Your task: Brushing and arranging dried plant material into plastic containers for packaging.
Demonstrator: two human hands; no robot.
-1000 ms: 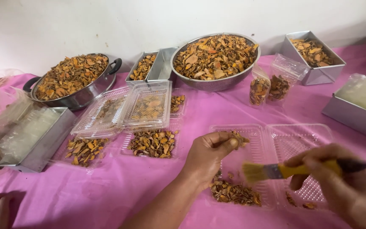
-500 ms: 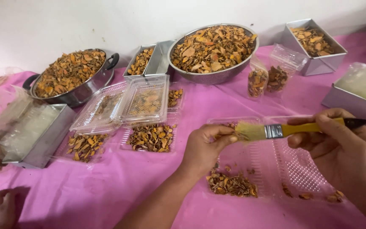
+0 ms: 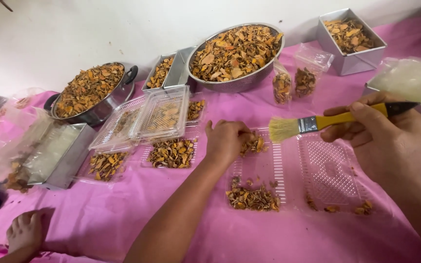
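Gripping a brush [image 3: 317, 122], right hand [image 3: 386, 141]; left hand [image 3: 226, 141] pinches chips [image 3: 254, 145] beside bowl [image 3: 230, 85].

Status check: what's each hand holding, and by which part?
Right hand holds the paintbrush by its yellow handle, bristles free. Left hand pinches some dried orange pieces over the open clear plastic container.

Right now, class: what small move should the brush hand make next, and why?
Probably lower the brush bristles into the open clear tray: the right hand holds it just above, while the left hand pinches dried pieces there.
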